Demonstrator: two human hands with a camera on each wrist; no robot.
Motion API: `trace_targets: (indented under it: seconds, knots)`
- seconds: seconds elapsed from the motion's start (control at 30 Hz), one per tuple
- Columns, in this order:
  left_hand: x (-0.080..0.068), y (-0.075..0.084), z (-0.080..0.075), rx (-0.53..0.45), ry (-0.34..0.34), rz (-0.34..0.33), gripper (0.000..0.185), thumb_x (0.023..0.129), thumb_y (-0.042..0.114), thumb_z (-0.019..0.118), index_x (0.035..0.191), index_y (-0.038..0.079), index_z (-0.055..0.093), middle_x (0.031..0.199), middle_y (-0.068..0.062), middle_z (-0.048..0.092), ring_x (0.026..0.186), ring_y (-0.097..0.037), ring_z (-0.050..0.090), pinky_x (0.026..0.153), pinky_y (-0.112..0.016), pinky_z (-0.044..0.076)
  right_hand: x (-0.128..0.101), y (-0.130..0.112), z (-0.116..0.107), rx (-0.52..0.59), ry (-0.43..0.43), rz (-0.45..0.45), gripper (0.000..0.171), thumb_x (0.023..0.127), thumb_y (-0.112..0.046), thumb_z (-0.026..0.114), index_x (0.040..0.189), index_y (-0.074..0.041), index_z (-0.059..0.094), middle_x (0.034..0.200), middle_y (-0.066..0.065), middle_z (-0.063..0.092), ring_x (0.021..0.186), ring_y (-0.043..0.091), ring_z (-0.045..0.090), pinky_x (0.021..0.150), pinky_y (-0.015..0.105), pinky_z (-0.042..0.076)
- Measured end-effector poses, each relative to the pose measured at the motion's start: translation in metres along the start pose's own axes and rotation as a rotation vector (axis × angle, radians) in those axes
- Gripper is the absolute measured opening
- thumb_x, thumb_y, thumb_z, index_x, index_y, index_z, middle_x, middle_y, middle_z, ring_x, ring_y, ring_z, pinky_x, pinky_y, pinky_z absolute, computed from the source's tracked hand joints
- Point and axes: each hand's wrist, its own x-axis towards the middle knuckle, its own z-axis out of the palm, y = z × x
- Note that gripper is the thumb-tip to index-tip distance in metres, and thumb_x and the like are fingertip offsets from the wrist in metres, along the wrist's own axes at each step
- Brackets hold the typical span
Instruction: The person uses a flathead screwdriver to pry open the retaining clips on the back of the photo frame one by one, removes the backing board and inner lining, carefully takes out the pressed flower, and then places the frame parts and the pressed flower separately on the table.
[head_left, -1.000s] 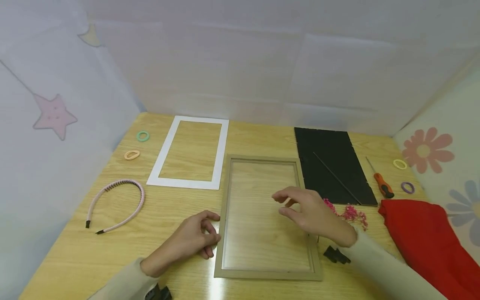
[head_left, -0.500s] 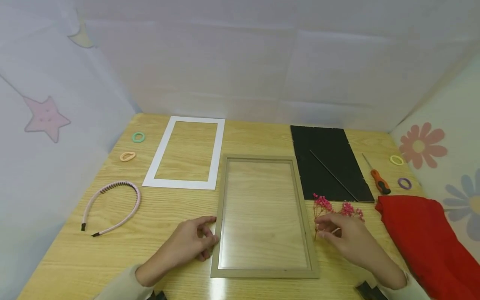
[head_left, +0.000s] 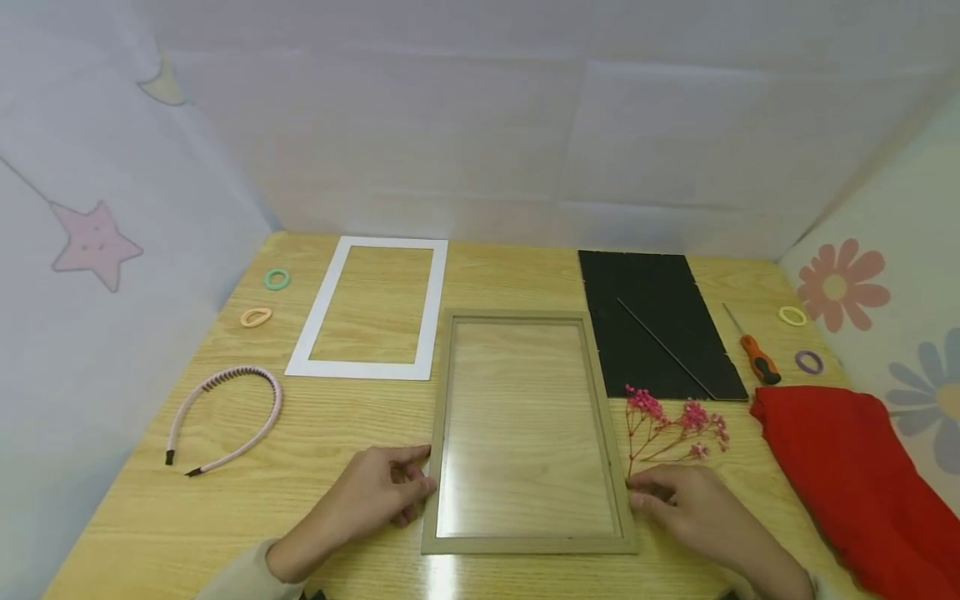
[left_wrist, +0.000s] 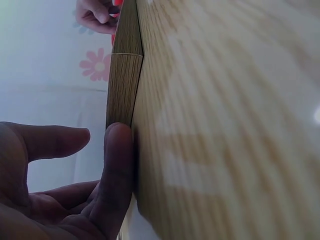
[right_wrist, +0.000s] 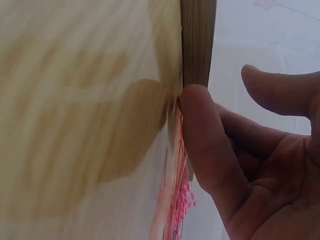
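Note:
A light wooden picture frame (head_left: 528,546) with a clear pane (head_left: 525,433) lies flat before me. My left hand (head_left: 375,492) is at its left side; in the left wrist view one fingertip (left_wrist: 119,142) presses against the frame's outer edge (left_wrist: 122,85), the thumb standing apart. On the opposite side, my right hand (head_left: 697,508) touches the right edge with a fingertip (right_wrist: 196,105), its thumb also held away. Pink dried flowers (head_left: 643,403) lie just beyond the right hand, their stems running close to the frame's edge.
Behind the frame lie a white mat (head_left: 360,368) at left and a black backing board (head_left: 637,333) bearing a thin rod (head_left: 663,344) at right. A pink headband (head_left: 278,404) is leftward. Rightward are a screwdriver (head_left: 756,352), red cloth (head_left: 847,467) and hair ties (head_left: 799,362).
My right hand has moved from above the pane to the right, past the flowers, then back toward me to the frame's right edge. The left hand stays at the left edge.

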Motion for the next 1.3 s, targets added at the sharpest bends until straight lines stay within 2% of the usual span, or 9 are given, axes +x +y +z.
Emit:
trace_targets:
  seconds: [0.2,0.33,0.43,0.53,0.7,0.83,0.93,1.1,1.3]
  knots:
    - [-0.003,0.0,0.003,0.014,0.038,-0.005,0.052,0.089,0.016,0.075,0.13,-0.011,0.061,0.087,-0.005,0.07,0.057,-0.012,0.066,0.048,-0.026,0.058,-0.004,-0.005,0.007,0.056,-0.014,0.021,0.038,0.094,-0.04,0.071,0.115,-0.009,0.074,0.099,-0.007,0.073,0.082,-0.007,0.061,0.068,0.019,0.056]
    - [-0.01,0.002,0.005,-0.003,0.048,-0.008,0.058,0.086,0.017,0.077,0.134,-0.009,0.057,0.104,-0.01,0.068,0.065,-0.008,0.065,0.051,-0.025,0.058,-0.009,-0.01,0.01,0.096,-0.001,0.09,0.043,0.095,-0.043,0.068,0.122,-0.009,0.07,0.109,-0.003,0.074,0.087,-0.003,0.065,0.071,0.019,0.057]
    - [-0.014,0.005,0.007,-0.065,0.045,-0.031,0.066,0.087,0.022,0.078,0.14,-0.007,0.052,0.125,-0.018,0.062,0.077,-0.011,0.068,0.059,-0.027,0.061,-0.014,-0.013,0.01,0.126,0.023,0.136,0.042,0.098,-0.042,0.064,0.127,-0.011,0.069,0.119,0.0,0.074,0.097,0.004,0.069,0.077,0.019,0.058]
    - [-0.017,0.009,0.008,-0.171,0.027,-0.063,0.072,0.091,0.03,0.074,0.148,-0.003,0.043,0.138,-0.023,0.056,0.096,-0.018,0.07,0.076,-0.032,0.064,-0.016,-0.014,0.008,0.206,0.027,0.182,0.041,0.102,-0.04,0.06,0.131,-0.012,0.066,0.126,0.003,0.072,0.107,0.011,0.07,0.081,0.019,0.059]
    - [-0.018,0.013,0.009,-0.487,-0.006,-0.137,0.07,0.1,0.032,0.062,0.153,0.007,0.025,0.144,-0.021,0.055,0.117,-0.026,0.067,0.105,-0.037,0.055,-0.011,-0.014,0.009,0.587,-0.017,0.255,0.044,0.106,-0.034,0.052,0.136,-0.002,0.052,0.131,0.012,0.065,0.112,0.012,0.067,0.084,0.026,0.061]
    - [-0.016,0.014,0.011,-0.708,0.011,-0.214,0.066,0.1,0.027,0.061,0.151,0.014,0.02,0.116,-0.003,0.073,0.116,-0.017,0.065,0.103,-0.023,0.052,-0.004,-0.014,0.016,0.952,-0.019,0.256,0.027,0.109,-0.027,0.045,0.127,-0.006,0.048,0.121,0.004,0.061,0.11,0.011,0.066,0.089,0.031,0.061]
    - [-0.014,0.013,0.012,-0.819,-0.007,-0.222,0.064,0.1,0.022,0.061,0.148,0.016,0.018,0.097,0.005,0.076,0.11,-0.013,0.064,0.102,-0.017,0.048,0.0,-0.014,0.023,1.173,-0.001,0.205,0.008,0.11,-0.02,0.044,0.115,-0.015,0.048,0.114,-0.003,0.065,0.108,0.012,0.07,0.093,0.031,0.061]
    - [-0.013,0.012,0.016,-0.916,-0.032,-0.211,0.065,0.1,0.017,0.06,0.147,0.015,0.015,0.106,0.004,0.074,0.096,-0.011,0.068,0.099,-0.018,0.052,0.006,-0.017,0.029,1.377,-0.017,0.198,0.005,0.108,-0.014,0.046,0.108,-0.019,0.043,0.115,0.002,0.071,0.108,0.016,0.074,0.097,0.034,0.061]
    - [-0.013,0.011,0.018,-0.968,-0.003,-0.221,0.06,0.101,0.016,0.059,0.145,0.017,0.019,0.12,0.0,0.061,0.084,-0.008,0.069,0.085,-0.027,0.061,0.007,-0.018,0.027,1.539,-0.116,0.252,0.007,0.108,-0.012,0.045,0.11,-0.018,0.044,0.127,0.001,0.05,0.108,0.01,0.071,0.101,0.028,0.058]
